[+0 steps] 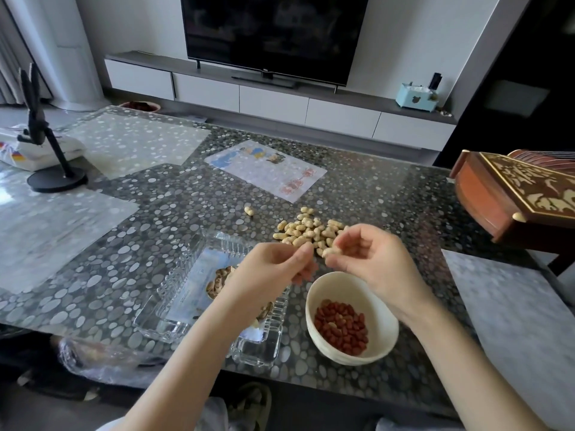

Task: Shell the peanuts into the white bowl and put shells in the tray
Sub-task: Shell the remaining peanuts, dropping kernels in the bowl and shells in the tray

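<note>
A pile of unshelled peanuts (306,229) lies on the pebble-patterned table, with one stray peanut (248,210) to its left. My right hand (371,259) pinches a single peanut (330,251) just above the pile's near edge. My left hand (273,269) hovers beside it with fingers curled, and I cannot see anything in them. Below the hands stands the white bowl (382,318) holding red-skinned kernels (340,326). The clear glass tray (174,290) sits left of the bowl with empty shells (217,283) in it, partly hidden by my left forearm.
A carved wooden box (516,197) overhangs the table at the right. A black stand (56,178) sits far left, and a printed sheet (267,169) lies beyond the pile. A plastic bag (102,359) hangs under the table's near edge.
</note>
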